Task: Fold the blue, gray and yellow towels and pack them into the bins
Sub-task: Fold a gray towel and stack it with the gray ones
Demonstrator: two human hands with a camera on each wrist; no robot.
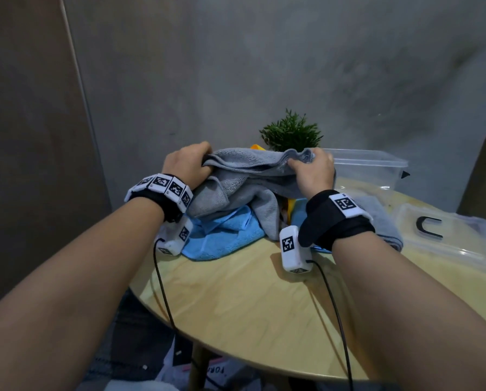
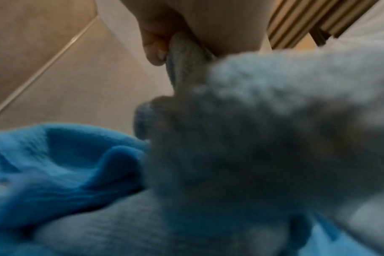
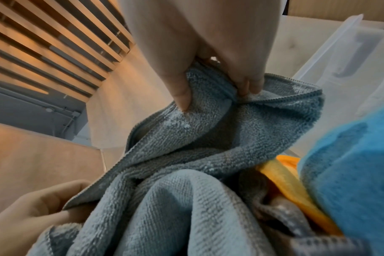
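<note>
Indoor room, likely a staged home-style corner. Evidence: a round wooden table [image 1: 236, 311] against a bare grey wall [image 1: 264, 66]; a potted plant [image 1: 291, 131] at the table's far edge; slatted timber ceiling [image 3: 44, 43] overhead.

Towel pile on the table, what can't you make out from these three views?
- Yellow towel: head view, only slivers show; the gray towel covers the rest.
- Left hand: left wrist view is blurred and gray cloth fills it, so only one fingertip shows.
- Far bin: head view, the right hand hides its near corner.
</note>
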